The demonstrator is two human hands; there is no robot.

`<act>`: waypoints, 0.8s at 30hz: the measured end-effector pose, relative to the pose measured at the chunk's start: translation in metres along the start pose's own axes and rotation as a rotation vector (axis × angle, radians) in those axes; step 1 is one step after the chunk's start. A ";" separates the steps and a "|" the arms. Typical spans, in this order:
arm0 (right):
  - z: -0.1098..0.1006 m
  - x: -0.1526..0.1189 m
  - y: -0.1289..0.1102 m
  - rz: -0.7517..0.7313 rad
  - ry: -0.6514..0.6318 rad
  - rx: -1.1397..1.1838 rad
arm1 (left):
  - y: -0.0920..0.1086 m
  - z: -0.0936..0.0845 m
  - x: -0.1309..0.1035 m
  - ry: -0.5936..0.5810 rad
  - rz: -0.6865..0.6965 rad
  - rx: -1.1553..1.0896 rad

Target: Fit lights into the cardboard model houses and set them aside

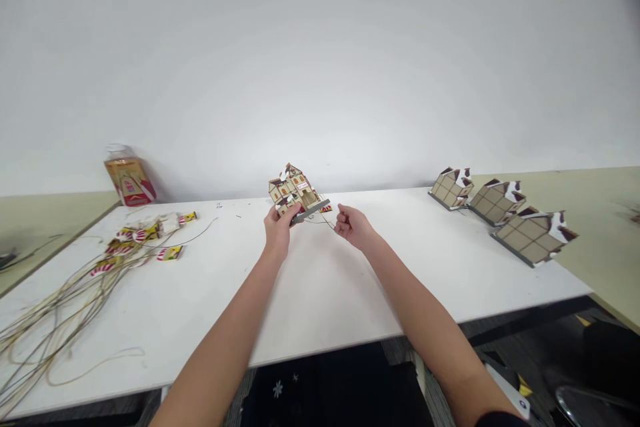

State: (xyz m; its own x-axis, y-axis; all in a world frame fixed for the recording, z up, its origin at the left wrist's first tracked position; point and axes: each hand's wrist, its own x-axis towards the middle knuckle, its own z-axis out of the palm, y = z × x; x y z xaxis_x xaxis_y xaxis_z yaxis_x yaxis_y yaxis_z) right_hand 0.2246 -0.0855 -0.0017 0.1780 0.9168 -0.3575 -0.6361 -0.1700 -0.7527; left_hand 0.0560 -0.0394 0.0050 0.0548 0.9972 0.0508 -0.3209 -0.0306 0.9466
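Holding gabled mini hse [296, 187] w/ L hand [279, 227].

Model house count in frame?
4: one model house in the left hand; three on the right side of the white table, in a diagonal row: far house, middle house, near house.
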 end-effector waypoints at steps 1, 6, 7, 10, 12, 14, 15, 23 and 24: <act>0.000 0.001 0.002 0.034 -0.010 -0.005 | 0.001 0.000 0.000 -0.012 0.016 -0.021; -0.003 0.004 0.003 0.174 -0.043 -0.022 | -0.002 -0.001 0.000 -0.066 0.076 -0.074; -0.004 0.005 0.002 0.203 -0.056 -0.029 | -0.003 -0.001 0.000 -0.083 0.083 -0.072; -0.007 0.006 0.000 0.273 -0.089 -0.049 | -0.006 -0.003 0.001 -0.135 0.114 -0.067; -0.007 0.007 -0.002 0.279 -0.106 -0.043 | -0.006 -0.003 0.001 -0.152 0.125 -0.067; -0.008 0.007 -0.003 0.247 -0.124 -0.026 | -0.005 -0.003 0.001 -0.145 0.119 -0.060; -0.008 0.006 -0.004 0.222 -0.129 -0.017 | -0.005 -0.003 0.001 -0.136 0.112 -0.049; -0.007 0.003 -0.006 -0.011 0.003 -0.037 | -0.004 -0.002 0.001 -0.075 0.055 0.006; -0.007 0.002 -0.006 -0.045 0.028 -0.045 | -0.004 -0.002 0.001 -0.076 0.049 0.003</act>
State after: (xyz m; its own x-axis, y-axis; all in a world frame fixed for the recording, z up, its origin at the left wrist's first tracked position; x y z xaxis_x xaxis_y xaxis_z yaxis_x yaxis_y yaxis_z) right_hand 0.2337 -0.0853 -0.0018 0.2270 0.9133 -0.3382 -0.5931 -0.1458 -0.7918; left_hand 0.0559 -0.0379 0.0007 0.1110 0.9864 0.1211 -0.3217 -0.0796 0.9435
